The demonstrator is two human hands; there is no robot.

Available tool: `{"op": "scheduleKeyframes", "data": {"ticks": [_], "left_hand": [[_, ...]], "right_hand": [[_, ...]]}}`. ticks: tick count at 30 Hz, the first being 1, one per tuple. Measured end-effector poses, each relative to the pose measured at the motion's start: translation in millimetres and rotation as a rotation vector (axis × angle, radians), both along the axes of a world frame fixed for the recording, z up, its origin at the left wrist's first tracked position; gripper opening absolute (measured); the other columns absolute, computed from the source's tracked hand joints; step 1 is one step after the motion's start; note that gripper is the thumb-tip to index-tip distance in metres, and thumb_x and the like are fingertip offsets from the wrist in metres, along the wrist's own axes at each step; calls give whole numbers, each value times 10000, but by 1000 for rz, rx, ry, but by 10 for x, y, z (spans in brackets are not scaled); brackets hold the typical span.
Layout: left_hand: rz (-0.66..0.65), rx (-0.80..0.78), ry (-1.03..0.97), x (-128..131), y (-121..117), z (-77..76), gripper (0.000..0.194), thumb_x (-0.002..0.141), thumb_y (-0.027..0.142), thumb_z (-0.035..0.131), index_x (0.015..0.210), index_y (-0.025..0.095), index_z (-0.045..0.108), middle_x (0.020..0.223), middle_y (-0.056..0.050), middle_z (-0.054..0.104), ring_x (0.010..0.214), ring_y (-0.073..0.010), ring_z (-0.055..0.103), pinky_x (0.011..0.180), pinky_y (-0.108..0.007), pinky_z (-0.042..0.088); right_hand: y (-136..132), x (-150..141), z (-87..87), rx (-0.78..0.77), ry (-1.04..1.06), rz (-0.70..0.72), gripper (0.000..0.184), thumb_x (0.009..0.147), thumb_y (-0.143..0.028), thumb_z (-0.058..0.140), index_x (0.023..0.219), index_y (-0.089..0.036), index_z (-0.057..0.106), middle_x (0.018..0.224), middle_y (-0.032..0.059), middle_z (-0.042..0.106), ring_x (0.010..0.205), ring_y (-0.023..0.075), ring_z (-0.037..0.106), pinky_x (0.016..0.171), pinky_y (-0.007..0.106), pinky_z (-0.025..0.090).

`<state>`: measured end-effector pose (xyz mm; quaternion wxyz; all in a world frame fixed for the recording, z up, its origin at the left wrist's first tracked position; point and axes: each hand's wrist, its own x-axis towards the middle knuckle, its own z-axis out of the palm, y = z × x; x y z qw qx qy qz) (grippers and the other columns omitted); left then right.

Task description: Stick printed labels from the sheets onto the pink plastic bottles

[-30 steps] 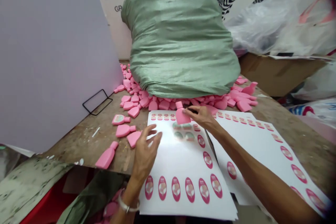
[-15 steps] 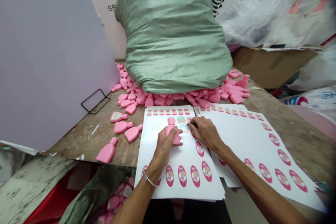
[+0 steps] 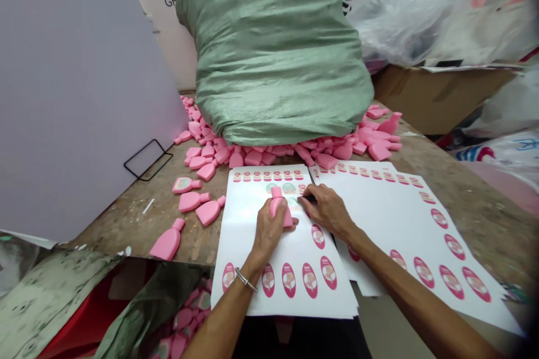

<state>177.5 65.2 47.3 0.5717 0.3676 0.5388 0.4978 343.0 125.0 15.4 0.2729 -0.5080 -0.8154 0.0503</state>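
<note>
My left hand (image 3: 268, 230) is closed around a small pink bottle (image 3: 276, 193), its cap end pointing away from me, above a white sticker sheet (image 3: 252, 235). My right hand (image 3: 330, 210) pinches a thin dark-handled tool (image 3: 310, 198), whose tip points left at the sheet's upper part. The tool's exact kind is too small to make out. Round pale-green stickers (image 3: 288, 188) lie near that tip, and pink oval stickers (image 3: 288, 279) run along the sheet's lower edge. A second stack of sticker sheets (image 3: 379, 213) extends under my right forearm.
A large green sack (image 3: 273, 56) stands at the back amid a heap of pink bottles (image 3: 324, 160). Several loose bottles (image 3: 167, 241) lie on the table's left, near a black wire frame (image 3: 148, 160). A cardboard box (image 3: 438, 92) is at the right. More bottles (image 3: 183, 318) sit below the table edge.
My left hand and the bottle have shifted slightly toward the right hand, and the bottle is turned a little. The right hand stays at about the same spot on the sheet.
</note>
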Motion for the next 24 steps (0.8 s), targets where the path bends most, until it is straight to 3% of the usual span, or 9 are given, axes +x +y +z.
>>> {"op": "scheduleKeyframes", "data": {"ticks": [8,16,20,24], "left_hand": [[-5,21,-38,-11,-12,-47,464,809,534,602,1025,130,534,772,-58,627,648,-201,700,595,-312,592],[1,27,-36,-15,-18,-68,499,829,575,555,1049,129,523,833,-72,628,614,-180,690,586,-304,591],[37,17,-67,-11,5,-88,541,840,625,494,1064,133,512,855,-82,635,577,-178,682,536,-298,577],[84,-12,-139,-26,-8,-76,633,826,693,438,1049,109,537,793,-96,657,575,-191,680,517,-290,564]], "right_hand": [[-37,-40,29,251,-53,39,185,868,-337,567,758,-188,562,716,47,643,684,180,529,682,306,358],[0,-35,-6,156,-111,31,199,886,-367,544,819,-182,576,775,60,658,723,197,542,697,333,341],[-24,-49,92,46,126,10,229,819,-408,621,759,-196,557,718,27,624,672,170,542,680,310,394],[-142,-33,358,-119,485,-93,277,785,-456,647,731,-201,552,682,-5,592,611,131,523,596,264,421]]}}
